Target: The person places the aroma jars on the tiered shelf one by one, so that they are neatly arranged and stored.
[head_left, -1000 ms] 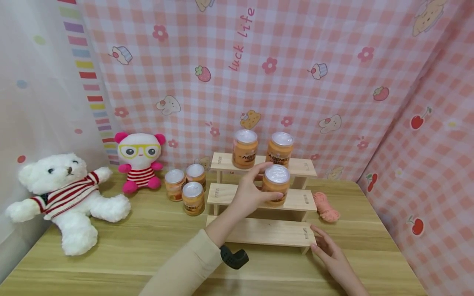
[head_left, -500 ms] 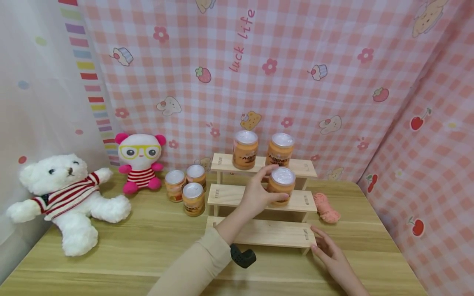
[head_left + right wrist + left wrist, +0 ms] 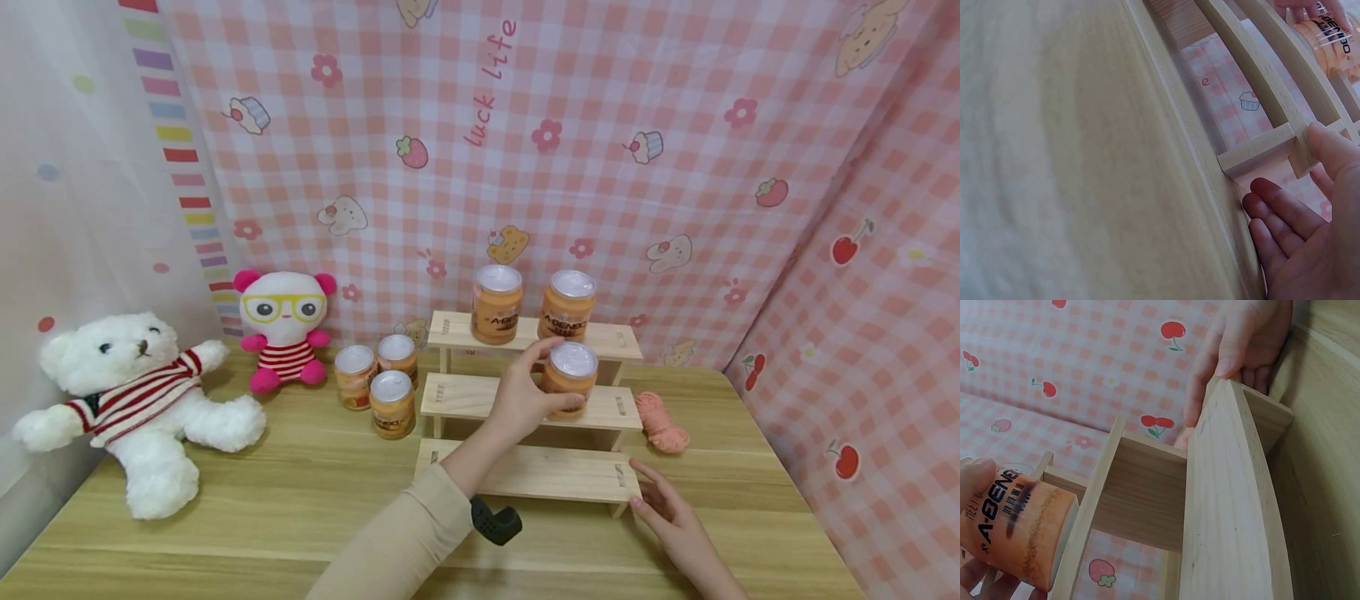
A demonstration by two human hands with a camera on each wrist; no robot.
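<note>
My left hand [image 3: 525, 396] grips an orange can [image 3: 569, 382] with a silver lid, thumb on the near side and fingers round the back. The can is upright at the middle step of a three-tier wooden stand [image 3: 517, 471], right of its centre. In the left wrist view, the base of the can [image 3: 1029, 528] is right at that step's edge. My right hand [image 3: 675, 525] holds the right end of the lowest step between thumb and index finger; its other fingers [image 3: 1285, 219] are loosely bent below. On the top step stand two matching cans, a left can [image 3: 497, 305] and a right can [image 3: 567, 307].
Three more orange cans [image 3: 392, 406] stand on the table [image 3: 247, 542] left of the stand. Further left sit a pink-and-white plush toy [image 3: 285, 329] and a white teddy bear [image 3: 142, 400]. A coral yarn skein [image 3: 662, 422] lies right of the stand. A checked curtain [image 3: 450, 183] hangs behind.
My left hand has moved the can a little to the right along the middle step, then nearly stopped. My right hand has stayed at the end of the lowest step.
</note>
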